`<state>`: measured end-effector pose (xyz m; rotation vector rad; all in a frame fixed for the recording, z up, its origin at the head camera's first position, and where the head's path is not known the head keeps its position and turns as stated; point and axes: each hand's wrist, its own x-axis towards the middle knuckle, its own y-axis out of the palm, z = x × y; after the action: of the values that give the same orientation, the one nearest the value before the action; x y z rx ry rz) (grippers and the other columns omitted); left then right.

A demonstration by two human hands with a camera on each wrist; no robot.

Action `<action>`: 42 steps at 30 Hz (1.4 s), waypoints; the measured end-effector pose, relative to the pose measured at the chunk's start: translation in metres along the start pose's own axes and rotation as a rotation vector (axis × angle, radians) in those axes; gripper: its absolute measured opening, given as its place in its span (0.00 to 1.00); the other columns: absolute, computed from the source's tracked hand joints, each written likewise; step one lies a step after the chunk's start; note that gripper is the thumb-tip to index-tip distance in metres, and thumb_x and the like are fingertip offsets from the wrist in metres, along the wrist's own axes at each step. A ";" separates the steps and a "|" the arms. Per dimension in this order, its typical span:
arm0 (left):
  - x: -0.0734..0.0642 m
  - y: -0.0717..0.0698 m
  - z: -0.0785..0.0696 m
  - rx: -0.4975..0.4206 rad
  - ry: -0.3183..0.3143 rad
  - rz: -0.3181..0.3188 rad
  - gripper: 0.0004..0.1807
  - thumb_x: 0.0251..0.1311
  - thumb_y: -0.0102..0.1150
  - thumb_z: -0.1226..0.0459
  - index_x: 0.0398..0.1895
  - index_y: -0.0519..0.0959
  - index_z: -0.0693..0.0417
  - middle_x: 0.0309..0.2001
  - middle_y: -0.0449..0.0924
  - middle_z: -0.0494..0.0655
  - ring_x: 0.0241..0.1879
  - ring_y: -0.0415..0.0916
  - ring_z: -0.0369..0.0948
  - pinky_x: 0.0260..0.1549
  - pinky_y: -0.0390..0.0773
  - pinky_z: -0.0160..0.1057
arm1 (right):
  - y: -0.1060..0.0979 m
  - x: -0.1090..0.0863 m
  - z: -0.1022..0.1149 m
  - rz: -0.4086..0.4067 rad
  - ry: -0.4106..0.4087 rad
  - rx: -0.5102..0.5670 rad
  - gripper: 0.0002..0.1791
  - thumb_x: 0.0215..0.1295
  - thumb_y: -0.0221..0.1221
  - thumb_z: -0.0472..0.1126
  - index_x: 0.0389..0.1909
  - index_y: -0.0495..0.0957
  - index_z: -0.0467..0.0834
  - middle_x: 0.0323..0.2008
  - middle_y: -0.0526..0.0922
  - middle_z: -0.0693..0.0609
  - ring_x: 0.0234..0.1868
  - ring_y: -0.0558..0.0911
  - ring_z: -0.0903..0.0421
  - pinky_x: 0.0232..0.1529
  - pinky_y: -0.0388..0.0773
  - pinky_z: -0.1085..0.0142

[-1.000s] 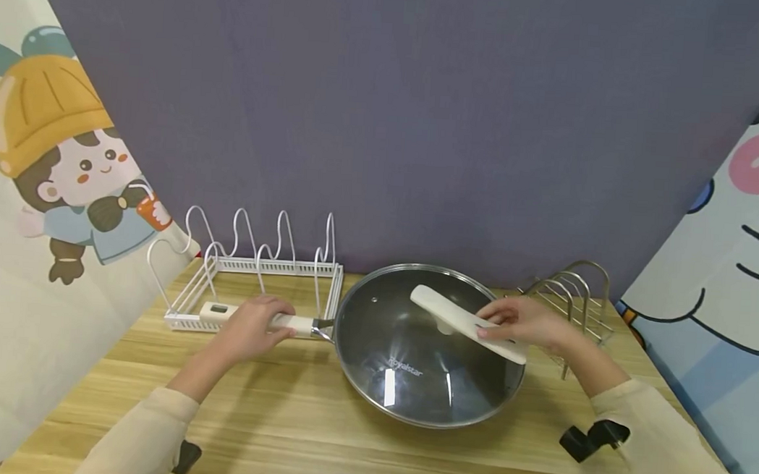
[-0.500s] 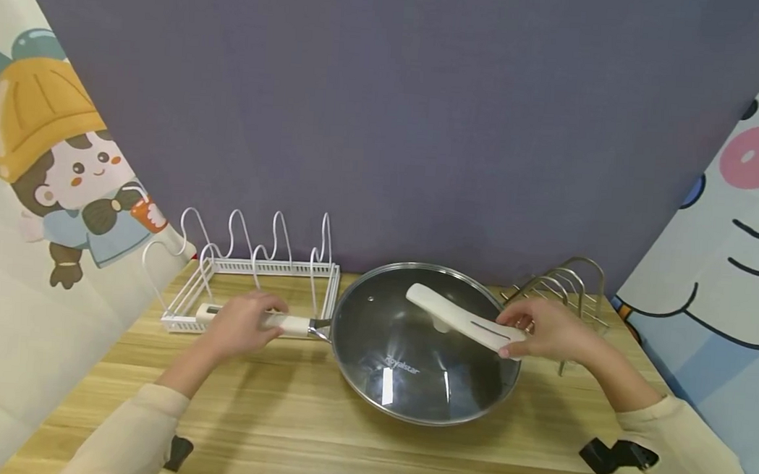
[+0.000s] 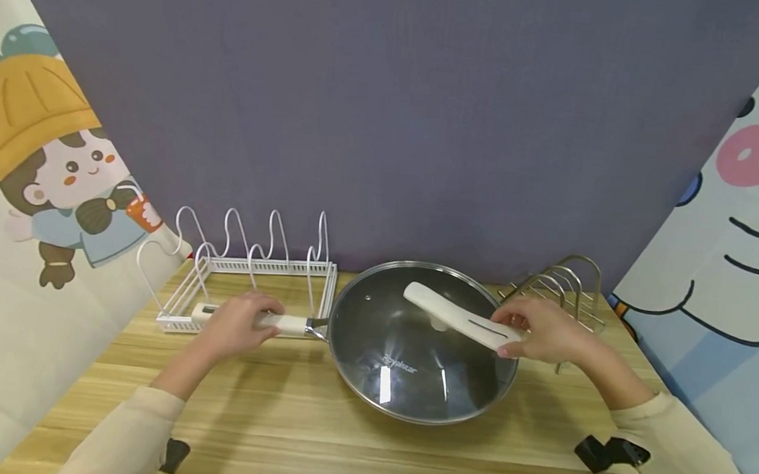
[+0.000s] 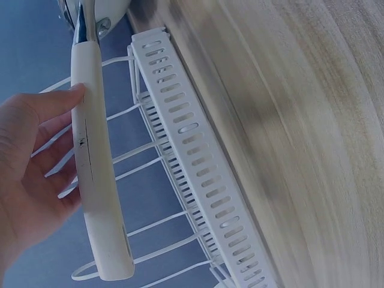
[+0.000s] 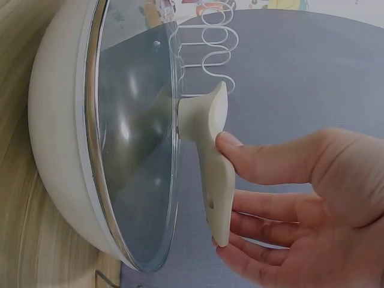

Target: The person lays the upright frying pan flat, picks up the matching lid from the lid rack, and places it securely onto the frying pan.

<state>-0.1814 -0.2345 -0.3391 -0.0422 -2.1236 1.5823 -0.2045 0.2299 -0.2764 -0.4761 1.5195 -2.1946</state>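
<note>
A cream-bodied wok stands on the wooden table with its glass lid on top; the lid bears the word "Royalstar". To the left points the wok's long cream handle, which my left hand holds between thumb and fingers. Across the lid runs a long cream lid handle, slanting down to the right. My right hand pinches its right end, thumb on one edge and fingers on the other, as the right wrist view shows. The wok's inside looks dark through the glass.
A white wire rack with looped dividers stands behind the wok handle. At the back right is a gold-coloured wire rack, partly behind my right hand. A grey partition closes off the table's far side.
My right hand has slid rightward along the lid handle to its end. The left hand keeps its hold on the wok handle. The whole view has shifted slightly.
</note>
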 end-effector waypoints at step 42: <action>0.005 -0.002 -0.004 0.059 -0.024 0.050 0.13 0.42 0.72 0.68 0.35 0.83 0.55 0.38 0.86 0.52 0.39 0.81 0.51 0.40 0.82 0.52 | -0.008 0.038 -0.020 0.064 -0.098 -0.100 0.29 0.46 0.69 0.31 0.54 0.77 0.34 0.44 0.78 0.40 0.39 0.77 0.50 0.39 0.77 0.55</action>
<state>-0.1837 -0.2304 -0.3345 -0.0571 -2.1072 1.6813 -0.2478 0.2285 -0.2744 -0.5513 1.5752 -2.0237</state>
